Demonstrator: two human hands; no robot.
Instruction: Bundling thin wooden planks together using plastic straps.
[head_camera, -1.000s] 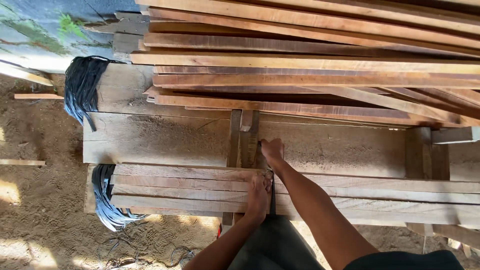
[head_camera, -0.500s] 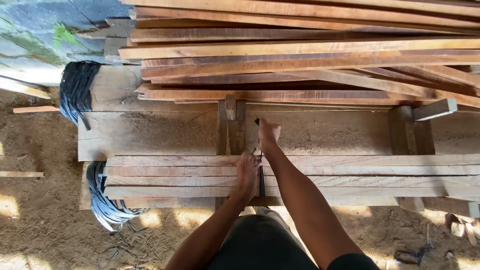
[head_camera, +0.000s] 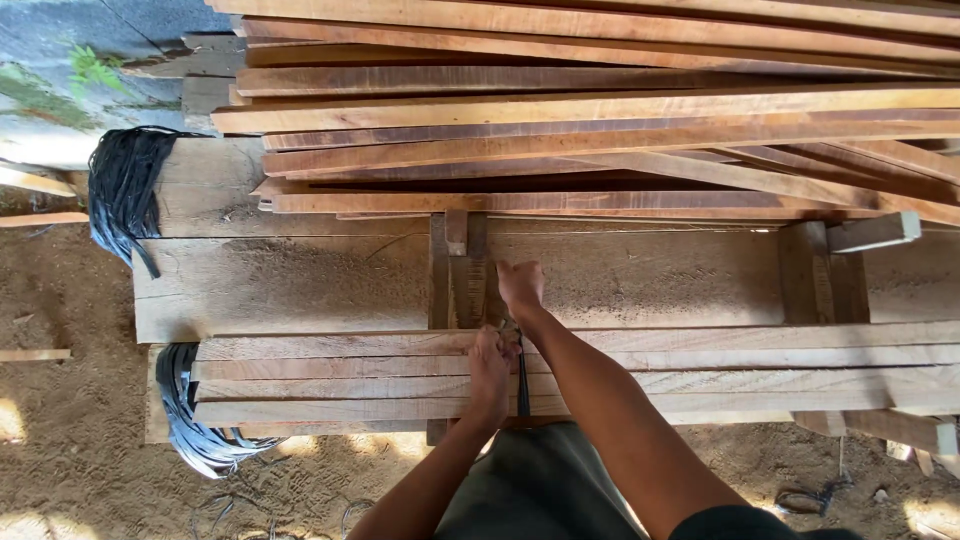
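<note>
A bundle of several long wooden slats (head_camera: 700, 375) lies flat across a rough plank bench (head_camera: 300, 285) in front of me. A black strap (head_camera: 522, 385) runs over the bundle near its middle. My left hand (head_camera: 491, 362) presses on the slats with its fingers closed on the strap where it crosses the bundle's far edge. My right hand (head_camera: 520, 287) is a little farther out over the bench, fisted on the strap's free end. Both forearms reach forward from the bottom of the view.
A large stack of longer slats (head_camera: 600, 110) fills the back of the bench. Two hanks of black strapping hang at the bench's left end, one far (head_camera: 122, 185) and one near (head_camera: 185, 410). Sandy ground (head_camera: 70, 430) lies left and below.
My right hand has drawn back toward the bundle after reaching farther out over the bench. The left hand stays on the strap. The view has shifted slightly.
</note>
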